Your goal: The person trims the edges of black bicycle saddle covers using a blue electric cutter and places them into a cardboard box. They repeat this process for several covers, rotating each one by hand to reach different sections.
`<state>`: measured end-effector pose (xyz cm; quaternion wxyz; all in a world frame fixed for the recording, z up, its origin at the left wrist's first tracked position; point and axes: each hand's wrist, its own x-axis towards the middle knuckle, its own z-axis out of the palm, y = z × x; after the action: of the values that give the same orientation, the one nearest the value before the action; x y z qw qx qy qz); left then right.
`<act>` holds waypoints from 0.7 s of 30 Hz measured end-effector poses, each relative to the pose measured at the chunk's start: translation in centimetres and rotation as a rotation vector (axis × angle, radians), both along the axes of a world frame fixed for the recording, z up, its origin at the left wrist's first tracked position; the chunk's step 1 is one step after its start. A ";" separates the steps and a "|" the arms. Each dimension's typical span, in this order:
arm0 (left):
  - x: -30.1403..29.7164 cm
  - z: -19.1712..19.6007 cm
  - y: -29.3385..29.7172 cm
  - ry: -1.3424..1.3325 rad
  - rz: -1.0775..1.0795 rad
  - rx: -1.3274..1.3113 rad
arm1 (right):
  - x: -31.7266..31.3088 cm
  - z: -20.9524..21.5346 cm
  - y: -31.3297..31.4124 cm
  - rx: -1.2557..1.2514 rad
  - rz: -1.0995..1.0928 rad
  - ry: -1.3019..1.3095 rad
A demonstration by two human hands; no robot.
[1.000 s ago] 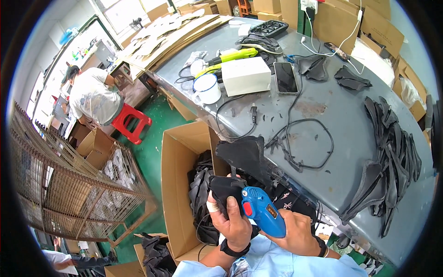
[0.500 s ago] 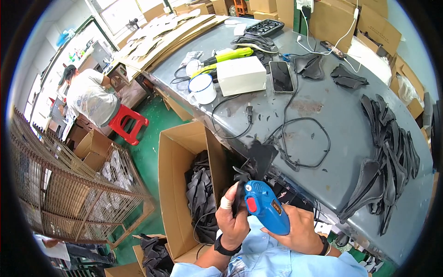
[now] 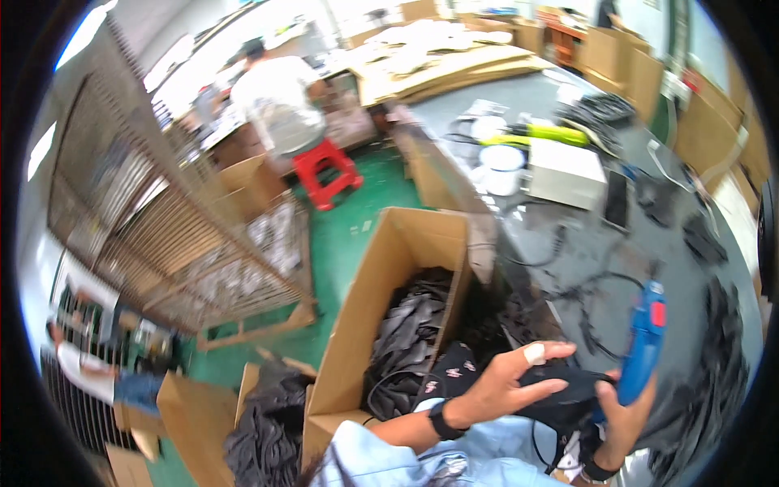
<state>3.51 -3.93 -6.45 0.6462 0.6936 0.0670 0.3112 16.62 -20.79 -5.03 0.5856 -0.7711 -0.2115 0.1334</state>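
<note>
Seen from above, two bare hands meet low in the frame, at the near edge of a grey desk (image 3: 568,243). The left hand (image 3: 507,381), with a black watch on its wrist and a pale bandage on one fingertip, rests on a piece of black fabric (image 3: 568,398); its fingers (image 3: 545,351) are spread and lie loosely over the cloth. The right hand (image 3: 621,414) has its fingers wrapped around the handle of a blue hand tool with a red button (image 3: 643,345), which stands nearly upright, and it touches the same fabric (the view is blurred, so finer detail is lost).

Just left of the hands, an open cardboard box (image 3: 381,276) stands on the green floor (image 3: 341,235) against the desk's left edge, holding more dark fabric. Black cables loop across the desk's middle. Toward its far edge sit a white box (image 3: 568,172) and a white cup (image 3: 501,162). Beyond, a person sits on a red stool (image 3: 327,170).
</note>
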 end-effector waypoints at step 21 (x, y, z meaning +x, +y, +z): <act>2.7 -2.1 -4.3 -0.223 0.019 -0.810 | -1.7 0.9 0.7 -0.013 0.137 -0.033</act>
<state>6.22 -8.24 -8.58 0.8671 0.3451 0.1199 0.3387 14.95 -20.05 -4.12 0.5664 -0.7607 -0.2725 0.1622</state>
